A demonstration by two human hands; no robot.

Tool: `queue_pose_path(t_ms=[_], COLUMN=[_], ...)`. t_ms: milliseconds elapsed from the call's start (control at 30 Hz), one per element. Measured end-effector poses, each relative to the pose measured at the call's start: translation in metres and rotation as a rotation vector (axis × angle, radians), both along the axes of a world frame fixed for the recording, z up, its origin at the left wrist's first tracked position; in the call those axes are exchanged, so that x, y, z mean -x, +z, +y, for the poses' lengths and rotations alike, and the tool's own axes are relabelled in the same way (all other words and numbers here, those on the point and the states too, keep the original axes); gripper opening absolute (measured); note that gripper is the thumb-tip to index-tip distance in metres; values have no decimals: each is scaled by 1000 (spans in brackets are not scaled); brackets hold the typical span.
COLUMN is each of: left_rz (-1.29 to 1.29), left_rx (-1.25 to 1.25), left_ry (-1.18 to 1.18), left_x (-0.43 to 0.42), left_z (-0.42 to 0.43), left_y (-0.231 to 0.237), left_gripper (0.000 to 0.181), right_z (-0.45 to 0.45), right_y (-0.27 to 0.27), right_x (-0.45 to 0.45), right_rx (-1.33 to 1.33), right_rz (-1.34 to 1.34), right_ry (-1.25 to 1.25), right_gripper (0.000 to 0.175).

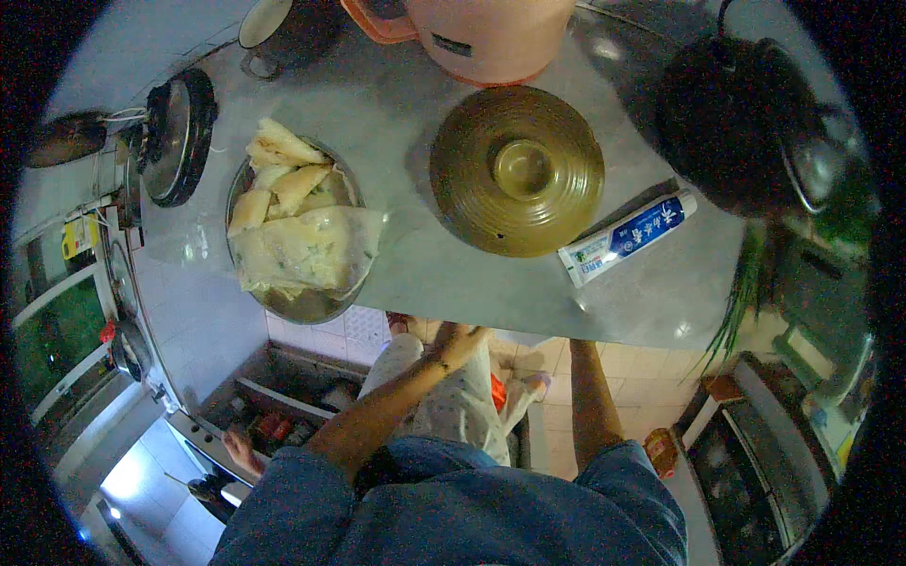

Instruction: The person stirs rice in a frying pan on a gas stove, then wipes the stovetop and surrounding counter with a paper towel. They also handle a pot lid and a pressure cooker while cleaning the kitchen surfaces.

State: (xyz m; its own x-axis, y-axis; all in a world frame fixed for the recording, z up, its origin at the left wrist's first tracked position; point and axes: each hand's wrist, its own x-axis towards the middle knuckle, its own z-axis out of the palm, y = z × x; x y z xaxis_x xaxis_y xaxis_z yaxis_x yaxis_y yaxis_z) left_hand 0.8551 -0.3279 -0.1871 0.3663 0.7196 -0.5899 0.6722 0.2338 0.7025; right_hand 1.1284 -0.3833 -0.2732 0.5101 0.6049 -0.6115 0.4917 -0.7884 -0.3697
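Observation:
My left hand [461, 344] is low at the front edge of the grey tabletop [453, 290], above my light patterned trousers [453, 403]; its fingers are too blurred to show a grip. My right forearm [593, 396] reaches under the same edge, which hides the hand. Before me on the left is a round dish [311, 309] with torn flatbread pieces [283, 180] and a thin, pale, green-flecked sheet [308, 247]. An olive-brown ridged ceramic lid or upturned bowl [467, 184] sits at the centre. Right of it lies a toothpaste tube [628, 238] bearing writing.
A pink plastic bucket or jug [495, 42] stands at the back, a cup [263, 25] far left. A black round appliance [180, 138] is at left, a dark rounded vessel [736, 127] at right above green stalks [740, 297]. Another person's hand [242, 453] shows lower left near a bin [283, 417].

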Motion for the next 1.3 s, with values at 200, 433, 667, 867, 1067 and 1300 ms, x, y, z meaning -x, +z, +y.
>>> queue_pose_path(t_ms=[200,433,667,867,1067,1300], left_rz=[232,262,75,53,-11,-171], left_rx=[108,155,181,174,137,658], left_ry=[172,61,154,155,225,496], left_x=[67,153,146,140,153,145], left_z=[-1,-88,-74,-71,-98,-75], left_y=[51,-8,27,25,5,56], left_gripper=[33,39,41,46,43,41], right_z=[5,14,13,24,16,-45], right_y=[-13,1,12,17,24,57], right_x=[12,25,28,35,48,89], right_rx=[95,128,132,129,30,-474], right_rz=[-124,-207,-222,-189,-82,783], right_ry=[0,4,25,45,8,-308], right_gripper=[62,58,55,53,51,48])
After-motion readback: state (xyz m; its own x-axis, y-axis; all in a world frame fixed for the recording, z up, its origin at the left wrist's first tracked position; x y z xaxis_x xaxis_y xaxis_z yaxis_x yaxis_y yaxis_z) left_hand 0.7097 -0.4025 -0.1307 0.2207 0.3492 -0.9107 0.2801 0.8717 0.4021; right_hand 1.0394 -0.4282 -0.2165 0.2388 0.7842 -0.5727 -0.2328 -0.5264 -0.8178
